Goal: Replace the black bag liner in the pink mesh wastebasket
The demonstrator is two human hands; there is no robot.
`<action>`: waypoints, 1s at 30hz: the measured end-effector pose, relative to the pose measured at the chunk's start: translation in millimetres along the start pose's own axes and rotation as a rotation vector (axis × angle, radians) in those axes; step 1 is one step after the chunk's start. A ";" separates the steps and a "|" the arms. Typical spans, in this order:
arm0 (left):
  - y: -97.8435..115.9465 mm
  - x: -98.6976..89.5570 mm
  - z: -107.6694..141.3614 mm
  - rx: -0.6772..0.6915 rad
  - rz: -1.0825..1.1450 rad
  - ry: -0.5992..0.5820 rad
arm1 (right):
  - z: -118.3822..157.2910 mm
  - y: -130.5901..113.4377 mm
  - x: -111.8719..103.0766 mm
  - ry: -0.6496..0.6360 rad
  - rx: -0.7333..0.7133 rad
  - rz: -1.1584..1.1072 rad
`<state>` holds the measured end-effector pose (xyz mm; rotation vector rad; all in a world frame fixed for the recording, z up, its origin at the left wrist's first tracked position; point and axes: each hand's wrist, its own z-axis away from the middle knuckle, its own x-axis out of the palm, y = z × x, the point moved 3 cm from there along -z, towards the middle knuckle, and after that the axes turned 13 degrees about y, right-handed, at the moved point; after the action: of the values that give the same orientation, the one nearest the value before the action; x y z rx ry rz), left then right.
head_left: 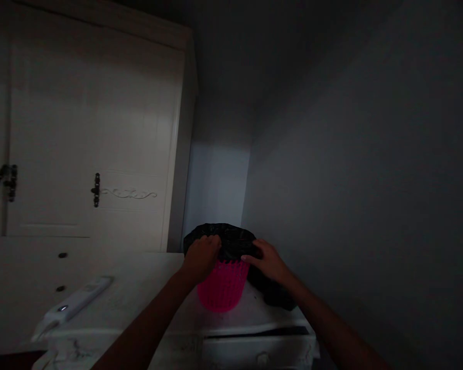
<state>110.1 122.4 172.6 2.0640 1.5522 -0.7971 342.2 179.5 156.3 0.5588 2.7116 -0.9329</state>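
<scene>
A pink slatted plastic basket (223, 288) stands upright on a white cabinet top. A black plastic bag (231, 241) lines its mouth and is folded outward over the rim. My left hand (203, 257) is closed on the bag at the left side of the rim, with its fingers curled inward. At the right side, my right hand (268, 261) holds the bag's edge between thumb and fingers. More black plastic (273, 292) lies behind and to the right of the basket, partly hidden by my right forearm.
A white power strip (77, 302) lies at the left of the white cabinet (146, 288). One cabinet drawer (256, 352) is slightly open at the front. A tall white wardrobe (127, 128) stands at the left, and a grey wall (351, 180) rises on the right. The room is dim.
</scene>
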 end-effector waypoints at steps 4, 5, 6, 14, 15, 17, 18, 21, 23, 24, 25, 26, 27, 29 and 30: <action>3.2 0.5 -6.8 -0.076 -0.060 -0.031 | -3.5 2.4 5.0 -0.031 -0.001 -0.021; 4.1 0.9 -8.3 -0.088 -0.062 -0.040 | -4.6 3.6 6.3 -0.035 -0.019 -0.014; 4.7 1.4 -9.4 -0.098 -0.059 -0.043 | -5.7 5.0 7.7 -0.037 -0.044 0.001; 1.7 10.1 4.5 0.019 0.067 0.218 | -19.7 18.4 16.1 0.018 -0.105 0.182; 1.1 11.5 8.3 0.062 0.086 0.257 | -22.0 18.4 17.2 0.002 -0.098 0.201; 2.3 14.9 15.7 0.184 0.099 0.311 | -26.4 17.4 19.8 -0.036 -0.090 0.234; 4.4 17.1 19.1 0.253 0.086 0.326 | -28.4 16.6 21.5 -0.053 -0.088 0.243; 15.5 25.8 26.2 0.419 -0.005 0.338 | -33.4 13.8 28.6 -0.081 -0.073 0.232; 24.8 31.6 27.7 0.458 -0.061 0.345 | -35.7 11.3 33.9 -0.095 -0.057 0.228; 29.2 34.0 27.4 0.450 -0.081 0.347 | -36.5 9.6 35.9 -0.108 -0.053 0.224; 32.9 36.1 26.8 0.429 -0.096 0.344 | -37.1 7.6 37.2 -0.132 -0.052 0.209; 35.9 37.8 26.0 0.400 -0.108 0.339 | -37.5 5.4 37.3 -0.167 -0.051 0.179; 37.9 39.1 25.2 0.368 -0.117 0.331 | -37.7 3.2 36.1 -0.210 -0.048 0.132; 39.6 40.5 23.9 0.315 -0.120 0.303 | -38.2 0.3 30.0 -0.308 -0.029 0.019; 39.4 40.8 23.6 0.295 -0.114 0.285 | -38.6 -0.2 25.5 -0.348 -0.020 -0.023</action>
<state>151.9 125.2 127.8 2.4044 1.8086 -0.8452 315.9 210.8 178.1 0.3259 2.4156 -0.9117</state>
